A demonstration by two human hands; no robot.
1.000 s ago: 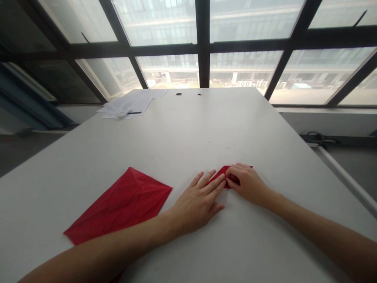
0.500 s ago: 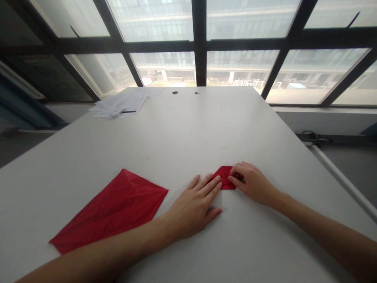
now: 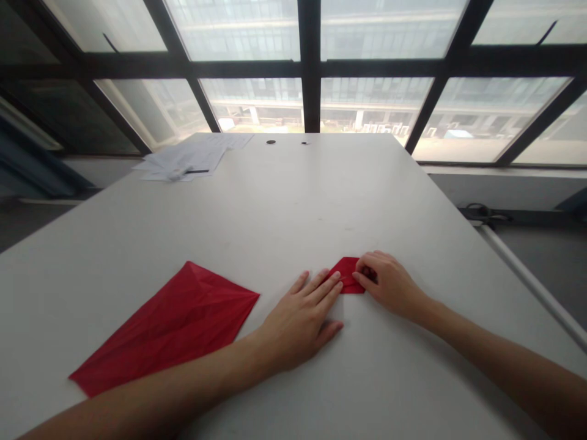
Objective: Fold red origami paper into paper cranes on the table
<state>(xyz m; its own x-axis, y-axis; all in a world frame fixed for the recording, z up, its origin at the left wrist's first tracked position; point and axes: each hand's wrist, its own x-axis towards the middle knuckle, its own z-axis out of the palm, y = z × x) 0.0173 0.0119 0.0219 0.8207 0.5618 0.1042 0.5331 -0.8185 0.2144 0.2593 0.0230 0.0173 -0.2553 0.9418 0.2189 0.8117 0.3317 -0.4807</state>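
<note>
A small folded piece of red paper [image 3: 347, 269] lies flat on the white table [image 3: 293, 214], between my two hands. My left hand [image 3: 305, 315] is open, its outstretched fingertips pressing on the left part of the small piece. At the right end, my right hand [image 3: 385, 281] has thumb and curled fingers pinched on the red paper, hiding that edge. A larger creased red sheet [image 3: 178, 321], kite-like in outline, rests to the left. My left forearm passes over its lower edge and covers part of it.
Loose white papers [image 3: 183, 156] with a dark pen-like object [image 3: 197, 171] on them sit at the table's far left. A round dark cable hole [image 3: 271, 142] is near the far edge. Beyond stand large windows [image 3: 257, 101]; dark cables [image 3: 483, 212] lie right of the table.
Both hands keep almost the same position on the small red paper. The whole view has shifted very slightly.
</note>
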